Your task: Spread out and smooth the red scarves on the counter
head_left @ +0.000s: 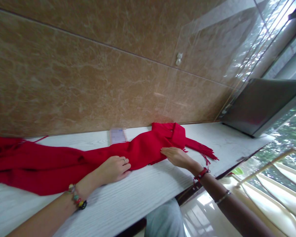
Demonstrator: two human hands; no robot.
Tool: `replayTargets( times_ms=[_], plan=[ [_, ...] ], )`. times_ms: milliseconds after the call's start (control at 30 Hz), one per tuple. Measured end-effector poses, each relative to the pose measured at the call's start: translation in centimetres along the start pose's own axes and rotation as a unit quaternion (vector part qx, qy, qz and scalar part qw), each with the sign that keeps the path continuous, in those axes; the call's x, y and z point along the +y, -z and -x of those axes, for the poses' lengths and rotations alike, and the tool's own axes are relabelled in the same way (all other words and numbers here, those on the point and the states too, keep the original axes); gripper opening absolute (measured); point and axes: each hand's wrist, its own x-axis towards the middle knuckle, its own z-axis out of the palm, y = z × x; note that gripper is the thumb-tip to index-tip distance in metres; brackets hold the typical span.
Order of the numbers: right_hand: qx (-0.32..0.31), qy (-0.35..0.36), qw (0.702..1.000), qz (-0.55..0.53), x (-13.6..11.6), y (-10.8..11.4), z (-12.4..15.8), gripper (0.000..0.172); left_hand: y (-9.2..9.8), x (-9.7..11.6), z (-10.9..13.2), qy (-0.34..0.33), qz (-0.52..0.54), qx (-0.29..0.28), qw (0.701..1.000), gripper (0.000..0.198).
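Observation:
A long red scarf [143,149] lies across the white table, bunched and wide at the left, narrower through the middle. Its right end is folded over near the wall, and a fringe [203,148] spreads out to the right. On the scarf's near edge, left of the middle, my left hand [115,169] is closed with curled fingers round the cloth. My right hand [176,156] rests on the near edge beside the folded end, fingers stretched out over the cloth; its thumb is hidden.
Behind the scarf, a small pale packet or card [117,135], partly blurred, lies by the brown marbled wall [88,82]. A grey box-shaped appliance [259,102] stands at the table's right end. Below right are a cream chair-like frame [273,194] and a shiny floor.

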Motion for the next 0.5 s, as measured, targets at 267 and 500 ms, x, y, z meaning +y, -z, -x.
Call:
replayTargets(
  times_ms=[267,500],
  plan=[
    [0.055,-0.089,0.99,-0.09,-0.3,2.9,-5.3,0.032,1.3,-4.0,0.1,0.336,0.026,0.049,0.94,0.026],
    [-0.026,-0.08,0.996,-0.013,2.5,-1.6,-15.3,0.027,0.4,-8.5,3.6,0.436,0.09,-0.095,0.89,0.023]
  ],
)
